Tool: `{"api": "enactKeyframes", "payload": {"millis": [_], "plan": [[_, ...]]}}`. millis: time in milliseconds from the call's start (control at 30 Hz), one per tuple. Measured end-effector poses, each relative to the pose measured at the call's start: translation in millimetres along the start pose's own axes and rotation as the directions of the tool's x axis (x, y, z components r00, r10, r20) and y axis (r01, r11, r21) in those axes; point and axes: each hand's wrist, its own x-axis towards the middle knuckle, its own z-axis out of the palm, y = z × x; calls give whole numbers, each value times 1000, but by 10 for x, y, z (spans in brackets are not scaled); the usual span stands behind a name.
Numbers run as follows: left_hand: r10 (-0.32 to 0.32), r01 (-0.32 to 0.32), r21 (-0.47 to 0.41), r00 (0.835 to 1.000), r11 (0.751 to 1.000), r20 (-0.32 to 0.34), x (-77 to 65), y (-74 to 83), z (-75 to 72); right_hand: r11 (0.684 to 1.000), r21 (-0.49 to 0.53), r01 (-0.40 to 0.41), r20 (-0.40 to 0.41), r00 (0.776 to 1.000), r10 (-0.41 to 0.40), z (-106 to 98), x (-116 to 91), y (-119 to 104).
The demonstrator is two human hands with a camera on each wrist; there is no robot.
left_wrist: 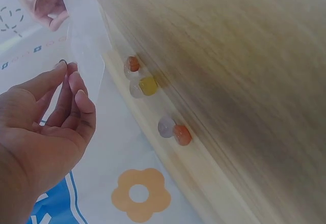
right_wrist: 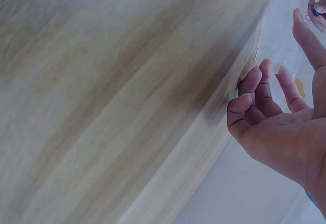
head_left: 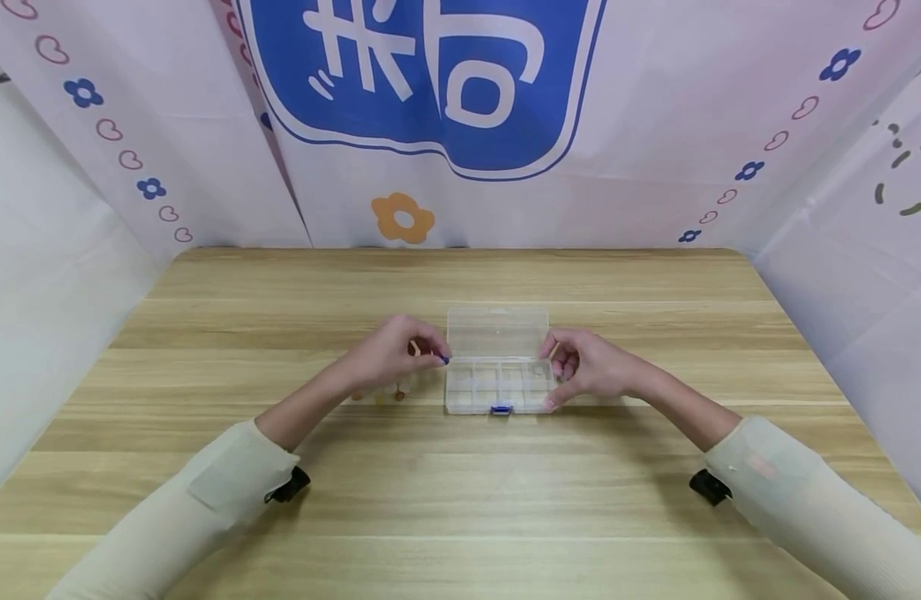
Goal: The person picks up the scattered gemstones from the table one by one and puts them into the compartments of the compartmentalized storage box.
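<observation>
Left hand (head_left: 400, 354) is pinching a small blue bead (head_left: 445, 360) between fingertips, narrow grip, bead sitting right at the tips. In the head view I'm holding it mid-frame, at the box's (head_left: 460, 408) back left corner, by the hinge; can't tell if it's touching the rim. Right hand (head_left: 591, 367) is spanning the box's right end, thumb at the front corner, index near the hinge; reading that as steadying. Lid (head_left: 498, 332) is lying back. My read: I'm on placing the bead; next move is probably calling for a short shift right over a cell, then release. Red (left_wrist: 133, 63), yellow (left_wrist: 148, 85) and orange (left_wrist: 182, 135) pieces are lying on the table, centre of the left wrist view, clear bits against them.
</observation>
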Motion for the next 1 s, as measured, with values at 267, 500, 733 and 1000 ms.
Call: {"api": "enactKeyframes", "payload": {"millis": [267,500,733,1000], "plan": [[3,-3,16,1000,1000,9,18,21,18,1000,0,3,2,1000,-3,1,6,7],[7,-8,17,1000,1000,20,44,67,38,1000,3,-7,5,1000,7,-1,6,4],[13,-13,23,1000,1000,28,88,80,78,1000,2,1,6,1000,-1,2,8,15],[29,-29,11,999,1000,41,151,94,121,1000,-5,0,-1,1000,-1,1,15,29]]}}
